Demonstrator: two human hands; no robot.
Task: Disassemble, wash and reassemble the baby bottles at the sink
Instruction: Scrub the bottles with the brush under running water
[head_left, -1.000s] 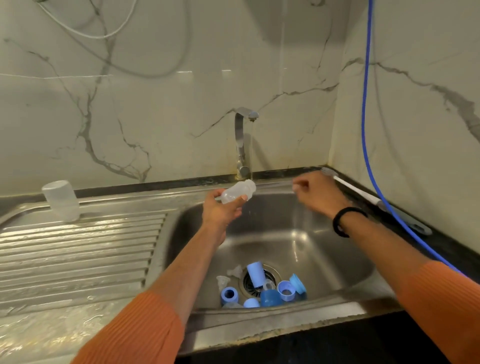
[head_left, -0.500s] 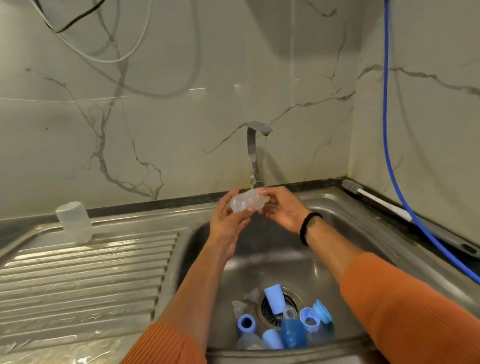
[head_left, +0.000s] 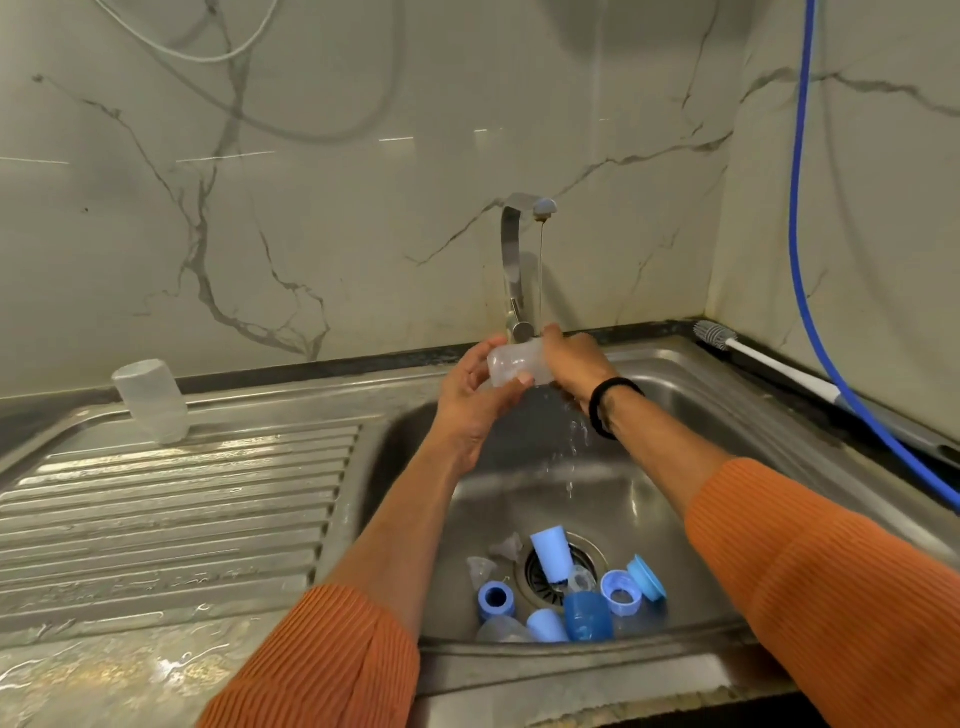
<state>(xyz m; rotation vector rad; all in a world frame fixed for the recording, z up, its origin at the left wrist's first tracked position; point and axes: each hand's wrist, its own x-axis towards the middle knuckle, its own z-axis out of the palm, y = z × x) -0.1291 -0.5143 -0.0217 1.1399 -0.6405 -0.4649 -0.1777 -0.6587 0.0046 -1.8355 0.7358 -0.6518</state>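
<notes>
Both hands hold a clear baby bottle (head_left: 511, 365) on its side above the steel sink (head_left: 691, 395), under a thin stream from the tap (head_left: 519, 260). My left hand (head_left: 470, 400) grips its left end. My right hand (head_left: 574, 364) wraps round its right end, and water runs off below it. On the sink floor by the drain lie several parts: a light blue cap (head_left: 551, 553), a blue ring (head_left: 496, 598), a dark blue cap (head_left: 588, 616), another ring (head_left: 621, 598), a lid (head_left: 647, 577) and clear teats (head_left: 480, 569).
A second clear bottle (head_left: 151, 401) stands upside down at the back of the ribbed draining board (head_left: 171, 514). A bottle brush (head_left: 753, 358) lies along the sink's back right rim. A blue hose (head_left: 800, 260) hangs down the right wall.
My right hand came back from the brush at the right rim and took hold of the bottle's right end. Water now runs from the tap over the bottle.
</notes>
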